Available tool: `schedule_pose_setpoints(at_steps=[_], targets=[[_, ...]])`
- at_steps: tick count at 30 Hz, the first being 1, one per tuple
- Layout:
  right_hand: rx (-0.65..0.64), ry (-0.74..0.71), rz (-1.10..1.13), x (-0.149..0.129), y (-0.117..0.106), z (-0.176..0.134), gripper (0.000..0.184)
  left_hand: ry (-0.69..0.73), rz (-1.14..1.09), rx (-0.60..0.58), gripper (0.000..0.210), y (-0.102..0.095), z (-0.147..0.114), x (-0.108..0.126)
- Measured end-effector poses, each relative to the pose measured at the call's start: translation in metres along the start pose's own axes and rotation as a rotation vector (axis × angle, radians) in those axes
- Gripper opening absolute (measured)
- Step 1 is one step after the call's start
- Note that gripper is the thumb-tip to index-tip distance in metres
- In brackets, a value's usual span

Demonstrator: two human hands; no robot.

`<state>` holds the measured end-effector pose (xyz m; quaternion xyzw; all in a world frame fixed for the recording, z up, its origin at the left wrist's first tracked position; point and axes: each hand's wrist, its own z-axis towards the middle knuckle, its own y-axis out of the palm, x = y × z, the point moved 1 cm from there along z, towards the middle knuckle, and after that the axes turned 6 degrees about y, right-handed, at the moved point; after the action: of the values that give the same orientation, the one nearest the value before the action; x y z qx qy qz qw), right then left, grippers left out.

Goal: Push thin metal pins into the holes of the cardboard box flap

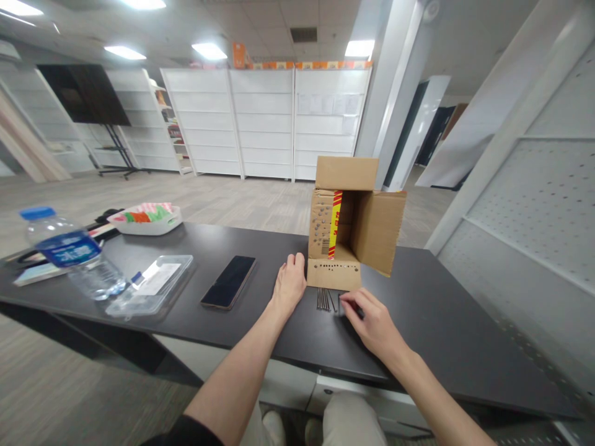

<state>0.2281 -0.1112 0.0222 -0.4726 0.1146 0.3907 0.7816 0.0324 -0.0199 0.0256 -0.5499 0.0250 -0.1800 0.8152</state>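
Observation:
A brown cardboard box (320,223) stands on the dark desk with its opening towards me and its flaps spread. Small holes run across its lower flap, and grey round spots dot its left side. My left hand (290,282) rests on the desk close against the box's left edge, fingers curled; whatever they hold, if anything, is hidden. Several thin dark nails (324,300) lie in a loose row just before the lower flap. To their right, my right hand (367,316) pinches a thin dark nail (340,302) between thumb and fingertips, partly hidden by the fingers.
On the desk (441,322), a phone (229,282) lies left of my left arm. Farther left are a clear plastic case (153,288), a water bottle (74,254) and a white tray (146,228) with colourful packets. White shelving (263,124) stands across the room.

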Motion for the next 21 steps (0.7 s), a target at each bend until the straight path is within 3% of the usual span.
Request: schedule_pose_setpoints(at_steps=[7, 21], targets=[[-0.149, 0.04, -0.026, -0.0032, -0.0015, -0.0057, 0.012, -0.008, -0.006, -0.022, 0.026, -0.002, -0.0004, 0.0004], [-0.212, 0.028, -0.111, -0.0038, 0.0015, -0.0033, 0.012, -0.012, -0.015, -0.028, 0.026, -0.0018, -0.0005, 0.0001]])
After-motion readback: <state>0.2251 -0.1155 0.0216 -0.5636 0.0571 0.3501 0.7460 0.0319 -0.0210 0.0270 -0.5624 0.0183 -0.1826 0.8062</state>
